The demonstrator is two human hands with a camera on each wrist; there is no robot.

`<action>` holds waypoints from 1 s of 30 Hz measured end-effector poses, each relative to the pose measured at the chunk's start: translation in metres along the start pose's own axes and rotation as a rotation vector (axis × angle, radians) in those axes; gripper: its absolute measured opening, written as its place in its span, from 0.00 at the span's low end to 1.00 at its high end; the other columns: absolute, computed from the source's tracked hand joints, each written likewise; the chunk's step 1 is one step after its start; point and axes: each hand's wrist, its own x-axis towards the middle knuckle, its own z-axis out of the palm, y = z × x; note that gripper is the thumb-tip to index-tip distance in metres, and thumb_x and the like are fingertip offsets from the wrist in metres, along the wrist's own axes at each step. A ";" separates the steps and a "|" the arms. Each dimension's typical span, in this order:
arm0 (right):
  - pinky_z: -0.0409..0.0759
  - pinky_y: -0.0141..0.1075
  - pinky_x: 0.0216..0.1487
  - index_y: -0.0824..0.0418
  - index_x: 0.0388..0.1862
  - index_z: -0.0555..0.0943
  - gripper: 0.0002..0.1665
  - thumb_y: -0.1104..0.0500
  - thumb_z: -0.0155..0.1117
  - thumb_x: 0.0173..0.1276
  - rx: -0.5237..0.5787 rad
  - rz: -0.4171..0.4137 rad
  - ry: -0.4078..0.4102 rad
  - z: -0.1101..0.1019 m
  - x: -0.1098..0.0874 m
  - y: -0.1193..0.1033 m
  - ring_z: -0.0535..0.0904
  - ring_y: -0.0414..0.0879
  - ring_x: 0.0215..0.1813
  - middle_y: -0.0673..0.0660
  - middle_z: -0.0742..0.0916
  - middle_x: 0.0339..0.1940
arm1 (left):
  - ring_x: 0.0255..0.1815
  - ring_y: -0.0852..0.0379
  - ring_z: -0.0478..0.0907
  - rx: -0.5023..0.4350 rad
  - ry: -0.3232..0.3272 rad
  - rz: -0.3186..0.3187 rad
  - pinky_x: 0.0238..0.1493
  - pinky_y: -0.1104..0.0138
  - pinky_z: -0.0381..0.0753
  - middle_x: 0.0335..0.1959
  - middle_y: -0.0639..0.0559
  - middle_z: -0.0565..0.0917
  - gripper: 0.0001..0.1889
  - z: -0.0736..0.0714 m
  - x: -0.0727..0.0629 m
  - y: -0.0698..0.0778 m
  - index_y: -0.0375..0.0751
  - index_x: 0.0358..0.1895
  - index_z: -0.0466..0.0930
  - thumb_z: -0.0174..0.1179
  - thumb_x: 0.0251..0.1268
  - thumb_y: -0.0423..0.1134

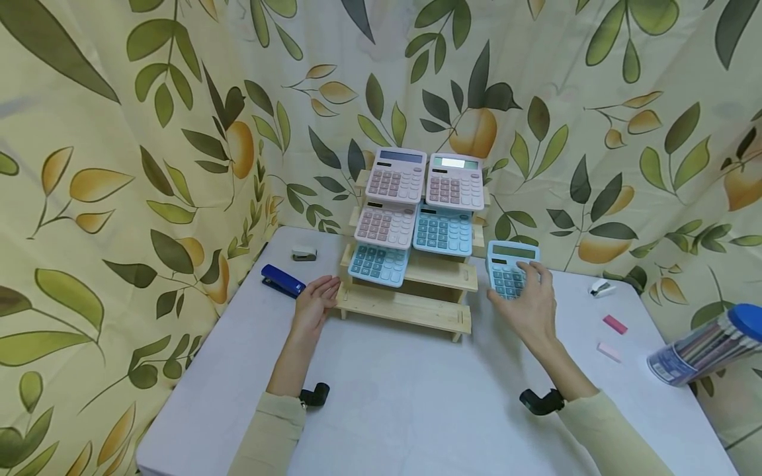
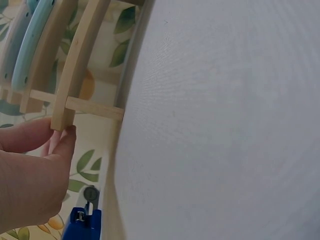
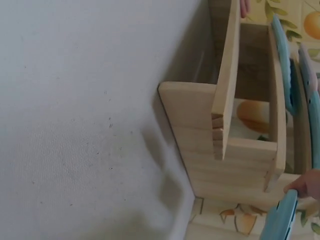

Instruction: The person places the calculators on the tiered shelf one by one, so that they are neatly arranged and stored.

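Note:
A stepped wooden display rack (image 1: 405,306) stands on the table with pink and blue calculators on its upper tiers. My left hand (image 1: 317,301) is at the left end of its lowest shelf; the left wrist view shows thumb and fingers pinching that board end (image 2: 64,112). To the right of the rack, my right hand (image 1: 532,311) holds a blue calculator (image 1: 510,252) between thumb and fingers, its screen end facing up. On the rack, a blue calculator (image 1: 378,264) sits lowest at left. Above it are a pink calculator (image 1: 385,225) and, alongside, another blue calculator (image 1: 443,230).
Two pink calculators (image 1: 395,174) fill the top tier. Left of the rack lie a blue stapler (image 1: 283,280) and a small stapler (image 1: 304,254). At right are a small white item (image 1: 601,288), two erasers (image 1: 615,324) and a blue-lidded pencil tub (image 1: 675,362). Patterned curtain surrounds the table.

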 end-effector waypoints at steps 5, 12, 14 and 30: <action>0.76 0.68 0.59 0.69 0.74 0.68 0.50 0.50 0.78 0.59 0.004 -0.013 0.014 -0.005 -0.004 -0.004 0.71 0.73 0.63 0.72 0.65 0.76 | 0.76 0.46 0.70 -0.002 0.003 0.006 0.74 0.62 0.72 0.73 0.35 0.73 0.36 0.000 0.000 0.000 0.31 0.76 0.64 0.48 0.62 0.11; 0.77 0.68 0.59 0.69 0.74 0.68 0.49 0.52 0.79 0.58 0.009 -0.044 0.025 -0.011 -0.012 -0.010 0.72 0.73 0.63 0.73 0.66 0.76 | 0.75 0.46 0.71 0.014 0.018 -0.006 0.73 0.63 0.73 0.73 0.36 0.74 0.35 0.000 0.001 -0.001 0.31 0.75 0.65 0.48 0.63 0.11; 0.77 0.68 0.59 0.69 0.74 0.68 0.49 0.52 0.79 0.58 0.012 -0.045 0.016 -0.013 -0.015 -0.012 0.72 0.73 0.63 0.73 0.66 0.76 | 0.75 0.46 0.71 0.017 0.018 -0.002 0.73 0.62 0.73 0.73 0.36 0.73 0.35 0.000 0.002 -0.002 0.31 0.75 0.65 0.48 0.63 0.11; 0.77 0.64 0.51 0.70 0.73 0.69 0.49 0.53 0.80 0.57 0.007 -0.072 -0.049 -0.022 -0.037 -0.033 0.75 0.72 0.58 0.73 0.67 0.74 | 0.75 0.43 0.70 -0.013 -0.001 0.026 0.74 0.62 0.72 0.72 0.32 0.73 0.35 -0.001 0.001 -0.001 0.27 0.75 0.64 0.47 0.62 0.10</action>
